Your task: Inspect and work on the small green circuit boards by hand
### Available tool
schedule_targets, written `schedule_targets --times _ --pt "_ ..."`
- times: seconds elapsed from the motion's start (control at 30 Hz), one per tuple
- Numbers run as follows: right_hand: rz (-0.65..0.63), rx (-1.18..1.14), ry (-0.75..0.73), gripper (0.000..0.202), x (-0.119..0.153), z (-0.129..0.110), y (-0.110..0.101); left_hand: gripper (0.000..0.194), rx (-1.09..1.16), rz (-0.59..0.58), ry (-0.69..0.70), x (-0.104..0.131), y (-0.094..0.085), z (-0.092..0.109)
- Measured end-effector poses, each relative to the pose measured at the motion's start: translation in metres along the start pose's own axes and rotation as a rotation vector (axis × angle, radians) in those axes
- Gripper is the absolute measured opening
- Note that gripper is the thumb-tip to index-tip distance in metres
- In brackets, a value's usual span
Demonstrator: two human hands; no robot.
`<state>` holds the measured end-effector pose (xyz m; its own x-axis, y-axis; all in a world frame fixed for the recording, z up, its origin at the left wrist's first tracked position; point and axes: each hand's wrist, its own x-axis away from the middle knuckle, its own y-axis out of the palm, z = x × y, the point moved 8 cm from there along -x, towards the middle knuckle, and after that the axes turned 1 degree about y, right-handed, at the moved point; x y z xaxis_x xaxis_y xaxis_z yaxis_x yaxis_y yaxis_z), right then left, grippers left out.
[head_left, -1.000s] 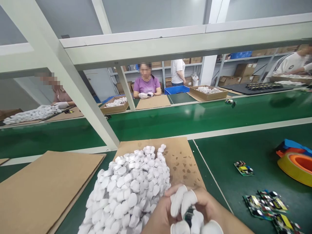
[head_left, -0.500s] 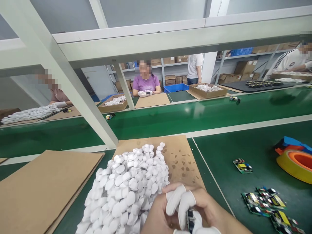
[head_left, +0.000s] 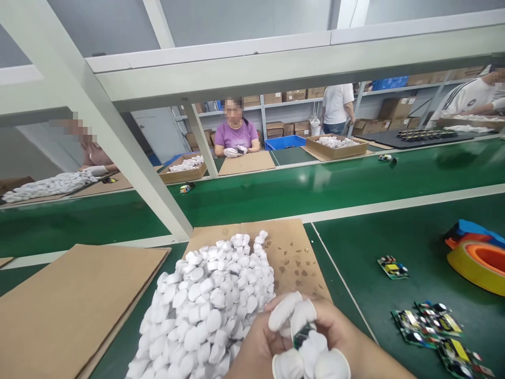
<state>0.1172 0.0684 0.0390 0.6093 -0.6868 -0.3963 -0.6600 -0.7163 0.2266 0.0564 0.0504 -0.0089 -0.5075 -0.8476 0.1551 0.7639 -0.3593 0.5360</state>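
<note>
At the bottom centre of the frame the left hand [head_left: 258,345] and the right hand [head_left: 343,342] are meeting, their fingers [head_left: 284,311] in white cots pressing together around a small board [head_left: 302,335], which is sitting between the fingertips just right of the white caps [head_left: 213,300]. The caps are lying heaped on a cardboard sheet [head_left: 292,252] in the lower middle; a second sheet [head_left: 71,300] is lying at lower left. At lower right, loose boards [head_left: 434,326] are resting on the green tabletop [head_left: 394,237], with one single board [head_left: 392,267] a little farther up and a yellow tape roll [head_left: 479,263] at the right edge. Beyond, a green belt [head_left: 315,189] is crossing the frame. At centre, across it, a person in purple [head_left: 235,138] is sitting between boxes of caps [head_left: 185,167].
</note>
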Motion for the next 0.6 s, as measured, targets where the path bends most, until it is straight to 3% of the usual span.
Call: schedule_targets --times 0.1,0.27,0.37,0.47,0.6 --pt "0.015 0.065 0.021 0.023 -0.0007 -0.0006 -0.0018 0.040 0.004 0.015 -0.004 -0.0001 -0.0020 -0.0017" --pt "-0.020 0.058 0.045 0.031 -0.0012 -0.0011 0.0017 0.050 -0.003 0.006 -0.005 -0.0014 -0.0019 -0.0052" --pt "0.024 0.181 0.030 0.023 -0.0022 -0.0021 0.0012 0.034 0.015 0.000 0.010 -0.0033 0.0005 -0.0027" --pt "0.034 0.247 0.074 0.022 -0.0012 0.0027 -0.0008 0.033 0.022 -0.031 0.014 -0.0056 0.0045 0.0001" --pt "-0.021 0.111 0.104 0.031 -0.0005 0.0036 -0.0014 0.033 -0.003 -0.075 0.049 -0.0060 0.0055 -0.0005"
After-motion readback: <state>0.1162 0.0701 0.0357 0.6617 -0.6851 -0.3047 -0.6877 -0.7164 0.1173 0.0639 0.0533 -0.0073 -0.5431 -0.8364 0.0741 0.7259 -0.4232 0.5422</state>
